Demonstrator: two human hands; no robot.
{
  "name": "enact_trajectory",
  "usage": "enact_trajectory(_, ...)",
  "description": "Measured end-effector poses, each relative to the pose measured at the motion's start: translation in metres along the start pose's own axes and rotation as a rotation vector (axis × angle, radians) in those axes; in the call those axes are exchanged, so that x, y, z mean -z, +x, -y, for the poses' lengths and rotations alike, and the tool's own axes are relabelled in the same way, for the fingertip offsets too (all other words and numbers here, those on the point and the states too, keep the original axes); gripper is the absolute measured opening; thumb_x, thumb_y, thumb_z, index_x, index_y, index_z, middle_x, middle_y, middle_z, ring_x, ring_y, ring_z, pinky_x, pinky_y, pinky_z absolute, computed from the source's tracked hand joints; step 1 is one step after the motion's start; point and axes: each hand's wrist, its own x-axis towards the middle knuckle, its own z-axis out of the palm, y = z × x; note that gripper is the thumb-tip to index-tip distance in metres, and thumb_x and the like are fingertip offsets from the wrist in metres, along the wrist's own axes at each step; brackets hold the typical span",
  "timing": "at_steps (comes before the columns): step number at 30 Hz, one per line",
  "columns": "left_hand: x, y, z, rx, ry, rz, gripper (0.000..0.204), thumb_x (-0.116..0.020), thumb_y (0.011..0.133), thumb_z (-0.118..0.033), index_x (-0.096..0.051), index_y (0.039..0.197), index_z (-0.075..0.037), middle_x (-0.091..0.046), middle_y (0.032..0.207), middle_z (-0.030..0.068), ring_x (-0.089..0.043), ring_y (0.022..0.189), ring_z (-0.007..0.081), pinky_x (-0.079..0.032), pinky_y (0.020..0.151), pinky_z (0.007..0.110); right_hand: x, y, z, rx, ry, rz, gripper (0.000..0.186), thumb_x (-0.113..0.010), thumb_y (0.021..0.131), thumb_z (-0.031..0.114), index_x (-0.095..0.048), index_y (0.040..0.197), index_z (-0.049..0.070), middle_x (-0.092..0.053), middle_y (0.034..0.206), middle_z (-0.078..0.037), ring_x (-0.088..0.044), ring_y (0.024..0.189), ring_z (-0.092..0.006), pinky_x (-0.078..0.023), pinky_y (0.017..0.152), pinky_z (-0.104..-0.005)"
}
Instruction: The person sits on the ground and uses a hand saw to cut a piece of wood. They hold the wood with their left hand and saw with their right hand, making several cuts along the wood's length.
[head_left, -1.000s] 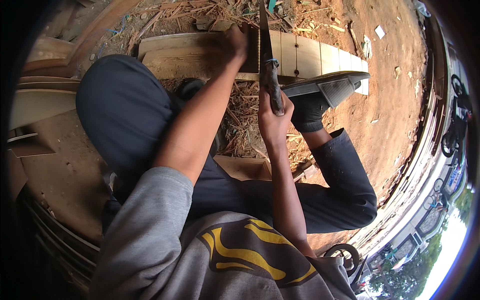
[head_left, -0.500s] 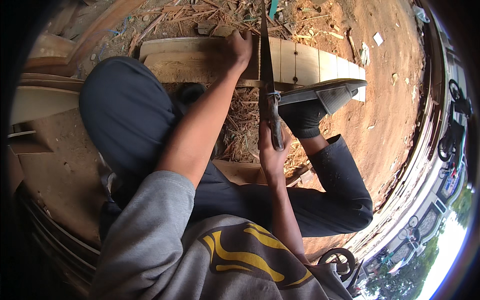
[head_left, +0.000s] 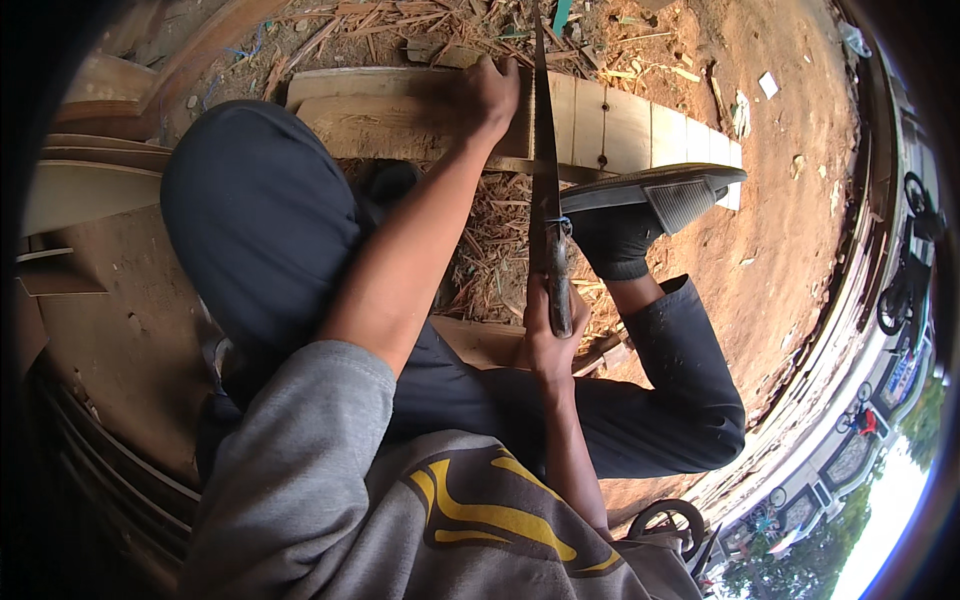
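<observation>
My right hand (head_left: 553,335) is wrapped round the worn handle of a handsaw (head_left: 544,150). Its long dark blade points away from me and lies across a pale wooden board (head_left: 590,120). Several dark crosswise lines mark the board right of the blade, and small dark holes show along one of them. Left of the blade, my left hand (head_left: 490,95) is closed at the board's far edge, its fingertips hidden. My sandalled right foot (head_left: 650,195) rests over the near edge of the board's right part.
Wood shavings and splinters (head_left: 490,235) litter the ground under and beyond the board. My bent left knee (head_left: 255,180) is close on the left, by stacked curved wooden pieces (head_left: 95,190). Brown soil (head_left: 790,250) stretches right, with parked motorbikes (head_left: 905,270) farther off.
My right hand has drawn the saw back toward me, so its handle is nearer my body. My left hand stays on the board; the whole view has shifted slightly.
</observation>
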Motion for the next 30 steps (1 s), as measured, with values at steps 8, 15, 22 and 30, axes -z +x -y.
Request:
enact_trajectory(8, -0.013, 0.011, 0.018, -0.002, -0.071, 0.007, 0.048, -0.05, 0.085, -0.042, -0.062, 0.087, 0.004, -0.063, 0.083, 0.0281, -0.061, 0.083, 0.0434, -0.047, 0.075, 0.048, -0.024, 0.058, 0.03, 0.012, 0.125, 0.034, 0.018, -0.054, 0.089, 0.012, -0.053, 0.076, -0.001, -0.046, 0.062, 0.002, -0.04, 0.056, -0.0044, -0.034, 0.049, -0.0241)
enact_trajectory(15, -0.007, 0.005, 0.01, -0.018, 0.028, 0.021, 0.048, -0.047, 0.089, -0.04, -0.06, 0.094, 0.006, -0.063, 0.09, 0.0268, -0.063, 0.087, 0.0399, -0.05, 0.076, 0.047, -0.023, 0.031, 0.021, 0.041, 0.069, -0.01, 0.011, -0.053, 0.087, 0.008, -0.056, 0.08, -0.001, -0.047, 0.062, 0.001, -0.041, 0.056, -0.0051, -0.035, 0.05, -0.0241)
enact_trajectory(22, -0.004, 0.006, 0.009, 0.01, -0.043, 0.033, 0.049, -0.049, 0.085, -0.042, -0.062, 0.093, 0.005, -0.062, 0.088, 0.0283, -0.061, 0.087, 0.0426, -0.048, 0.078, 0.047, -0.012, 0.022, 0.019, -0.036, 0.059, 0.017, 0.012, -0.054, 0.087, 0.009, -0.056, 0.081, -0.001, -0.046, 0.062, 0.001, -0.041, 0.057, -0.0053, -0.035, 0.051, -0.0238)
enact_trajectory(30, -0.008, 0.011, 0.01, -0.011, -0.018, 0.024, 0.047, -0.048, 0.088, -0.039, -0.061, 0.093, 0.006, -0.062, 0.088, 0.0309, -0.062, 0.086, 0.0429, -0.051, 0.076, 0.047, -0.03, 0.077, 0.035, 0.013, 0.157, 0.01, 0.017, -0.054, 0.089, 0.011, -0.054, 0.077, -0.001, -0.044, 0.06, 0.003, -0.035, 0.055, -0.0036, -0.031, 0.048, -0.0243)
